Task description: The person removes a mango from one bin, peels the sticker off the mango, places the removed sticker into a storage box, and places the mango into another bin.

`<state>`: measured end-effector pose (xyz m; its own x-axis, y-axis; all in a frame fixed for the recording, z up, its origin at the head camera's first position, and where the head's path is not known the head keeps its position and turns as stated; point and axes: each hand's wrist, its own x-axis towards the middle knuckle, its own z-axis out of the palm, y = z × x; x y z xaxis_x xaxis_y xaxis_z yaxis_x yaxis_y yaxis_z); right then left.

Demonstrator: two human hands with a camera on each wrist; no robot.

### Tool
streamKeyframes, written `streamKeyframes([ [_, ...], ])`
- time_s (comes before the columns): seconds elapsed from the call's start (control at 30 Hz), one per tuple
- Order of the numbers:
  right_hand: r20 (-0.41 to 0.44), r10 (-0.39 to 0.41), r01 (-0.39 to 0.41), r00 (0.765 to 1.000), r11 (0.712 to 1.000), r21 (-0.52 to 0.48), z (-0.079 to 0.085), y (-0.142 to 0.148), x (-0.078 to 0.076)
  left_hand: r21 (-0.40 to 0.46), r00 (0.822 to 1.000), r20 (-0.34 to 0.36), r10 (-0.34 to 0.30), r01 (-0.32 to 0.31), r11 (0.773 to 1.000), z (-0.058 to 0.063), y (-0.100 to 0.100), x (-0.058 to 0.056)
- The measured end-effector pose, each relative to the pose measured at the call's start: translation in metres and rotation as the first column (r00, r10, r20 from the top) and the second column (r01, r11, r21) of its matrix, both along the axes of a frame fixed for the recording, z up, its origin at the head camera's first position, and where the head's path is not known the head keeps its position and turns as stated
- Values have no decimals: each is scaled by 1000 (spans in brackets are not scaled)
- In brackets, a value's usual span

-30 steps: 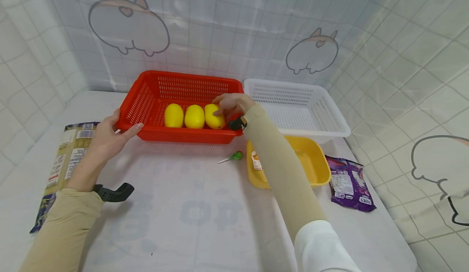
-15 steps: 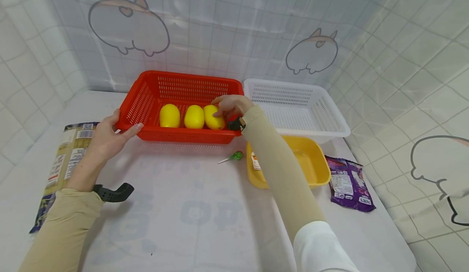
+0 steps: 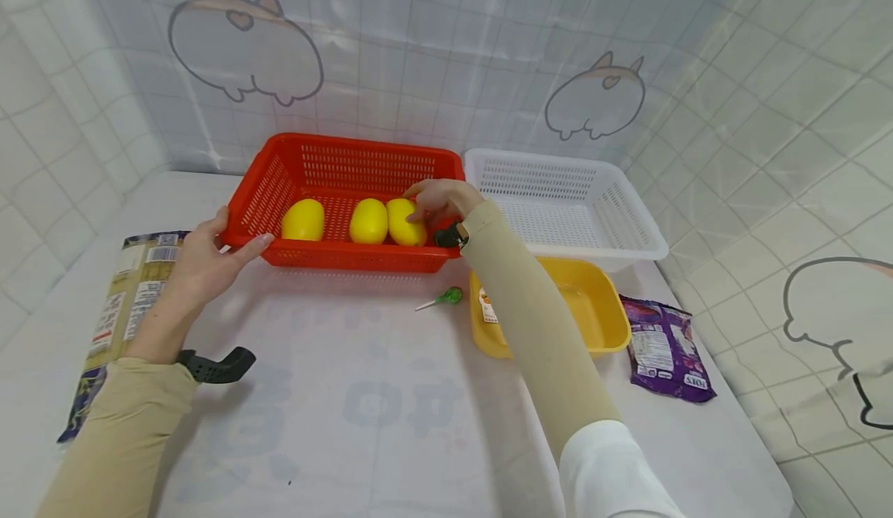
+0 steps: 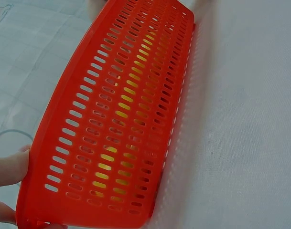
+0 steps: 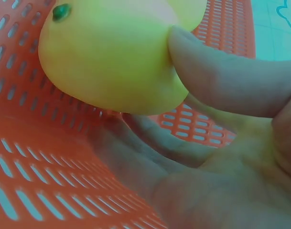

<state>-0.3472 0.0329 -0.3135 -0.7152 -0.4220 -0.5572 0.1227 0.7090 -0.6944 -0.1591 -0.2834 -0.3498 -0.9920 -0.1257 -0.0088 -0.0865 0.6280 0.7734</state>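
The red slotted basket [image 3: 352, 256] stands at the back of the table. My left hand [image 3: 202, 258] grips its front left corner, with the thumb over the front rim and fingers at the left side. Inside, a yellow mango [image 3: 303, 221] lies by itself near the left end. To its right a middle mango [image 3: 368, 222] touches the right-hand mango [image 3: 405, 223]. My right hand [image 3: 438, 197] holds that right-hand mango, thumb on top and fingers curled beneath it. In the right wrist view a green stem nub [image 5: 61, 12] shows on the smooth yellow fruit.
A white basket [image 3: 645, 235] stands right of the red one, with a yellow tub [image 3: 614, 320] before it, partly behind my right sleeve. A purple bag [image 3: 670, 351] lies far right. A green lollipop [image 3: 452, 295] lies before the baskets. A long printed packet [image 3: 115, 324] lies left.
The left mango has rolled left inside the basket, away from the middle one. The two other mangoes have shifted very slightly left. Both hands keep their places.
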Motion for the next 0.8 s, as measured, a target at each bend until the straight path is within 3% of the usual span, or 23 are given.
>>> streamKeyframes([
  [0.37,-23,6,-5,1000,1000,13,4,2,-1,8,1000,8,-7,7,1000,-2,1,-2],
  [0.8,-110,-11,10,994,1000,-8,22,3,6,3,1000,7,-1,1,1000,-1,-1,0],
])
